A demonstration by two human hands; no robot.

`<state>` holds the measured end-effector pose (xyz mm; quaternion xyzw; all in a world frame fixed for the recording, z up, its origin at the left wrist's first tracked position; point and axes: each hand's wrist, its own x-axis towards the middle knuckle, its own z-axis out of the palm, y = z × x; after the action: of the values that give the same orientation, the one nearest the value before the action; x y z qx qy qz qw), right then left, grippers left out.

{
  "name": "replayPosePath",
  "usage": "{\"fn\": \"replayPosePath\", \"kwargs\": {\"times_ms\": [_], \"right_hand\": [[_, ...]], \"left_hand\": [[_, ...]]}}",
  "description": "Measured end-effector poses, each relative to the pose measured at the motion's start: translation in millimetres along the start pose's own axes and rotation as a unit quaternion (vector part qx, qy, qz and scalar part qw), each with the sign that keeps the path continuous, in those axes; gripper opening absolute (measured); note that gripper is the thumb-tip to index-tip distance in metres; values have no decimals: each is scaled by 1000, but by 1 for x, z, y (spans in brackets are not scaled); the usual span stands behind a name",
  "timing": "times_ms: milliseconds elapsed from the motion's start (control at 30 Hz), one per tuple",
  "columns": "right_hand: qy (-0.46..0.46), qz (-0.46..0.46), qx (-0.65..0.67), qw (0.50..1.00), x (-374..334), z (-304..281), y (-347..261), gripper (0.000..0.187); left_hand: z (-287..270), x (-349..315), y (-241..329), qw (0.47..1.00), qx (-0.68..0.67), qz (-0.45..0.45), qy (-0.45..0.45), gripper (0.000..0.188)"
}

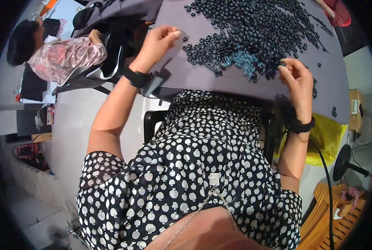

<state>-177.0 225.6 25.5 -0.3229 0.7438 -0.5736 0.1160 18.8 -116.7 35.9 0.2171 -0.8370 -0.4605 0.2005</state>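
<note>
A wide heap of small black ring-shaped pieces covers the table, with a cluster of tiny blue pieces at its near edge. Left of the heap, my left hand is raised with thumb and fingertips pinched together; whatever they hold is too small to make out. One loose black ring lies just beyond those fingertips. At the heap's right near edge, my right hand pinches a small black ring between thumb and finger. Both wrists wear black bands.
The grey-purple tabletop ends close to my lap. Beyond the left side, another person sits by a black chair. Part of another person shows at the far right corner. A yellow bag and a black cable hang at right.
</note>
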Motion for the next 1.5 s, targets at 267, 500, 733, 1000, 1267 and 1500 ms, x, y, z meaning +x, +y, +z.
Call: {"fn": "replayPosePath", "kwargs": {"times_ms": [267, 500, 733, 1000, 1267, 1500], "right_hand": [[87, -42, -348, 932, 8, -23, 36, 28], [114, -138, -386, 905, 5, 2, 0, 29], [-153, -240, -197, 938, -4, 110, -23, 16], [-178, -229, -282, 914, 3, 129, -18, 10], [-161, -238, -279, 916, 6, 135, -12, 7], [-157, -254, -205, 932, 9, 128, -4, 11]], "left_hand": [[5, 39, -33, 984, 155, 47, -75, 16], [0, 33, -28, 989, 105, 25, -104, 14], [13, -24, 7, 970, -203, -75, -111, 16], [53, -63, 2, 824, -483, -218, -199, 22], [60, -62, 0, 828, -472, -235, -189, 23], [62, -60, -3, 834, -460, -242, -186, 22]]}}
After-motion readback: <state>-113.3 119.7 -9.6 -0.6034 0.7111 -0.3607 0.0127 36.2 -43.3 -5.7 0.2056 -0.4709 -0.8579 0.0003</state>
